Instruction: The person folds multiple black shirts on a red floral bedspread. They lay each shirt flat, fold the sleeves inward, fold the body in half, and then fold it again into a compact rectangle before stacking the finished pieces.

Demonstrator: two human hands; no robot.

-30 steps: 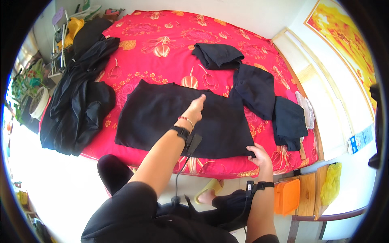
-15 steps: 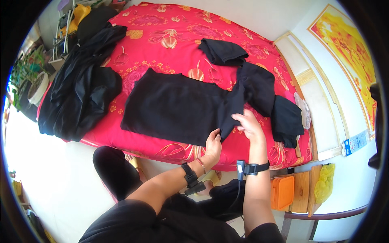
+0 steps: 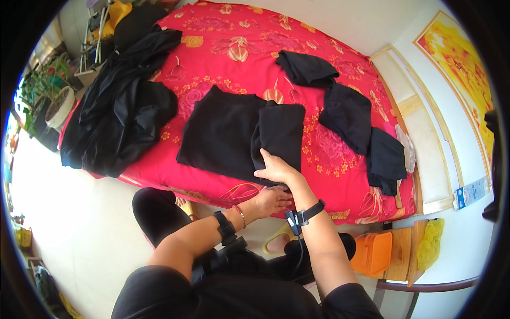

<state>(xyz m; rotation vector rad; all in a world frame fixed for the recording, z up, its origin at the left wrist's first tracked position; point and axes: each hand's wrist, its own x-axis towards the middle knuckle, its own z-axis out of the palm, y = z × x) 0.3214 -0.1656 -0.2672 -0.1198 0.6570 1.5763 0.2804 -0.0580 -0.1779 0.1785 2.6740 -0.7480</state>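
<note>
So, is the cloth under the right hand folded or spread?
Partly folded: the cloth has its right end doubled over onto itself; the left part lies flat.

The garment (image 3: 223, 135) is black; the bedsheet (image 3: 223, 72) red, gold-flowered.

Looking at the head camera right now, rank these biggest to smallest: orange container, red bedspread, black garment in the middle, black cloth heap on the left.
1. Red bedspread
2. Black garment in the middle and black cloth heap: too alike to rank
3. Orange container
</note>
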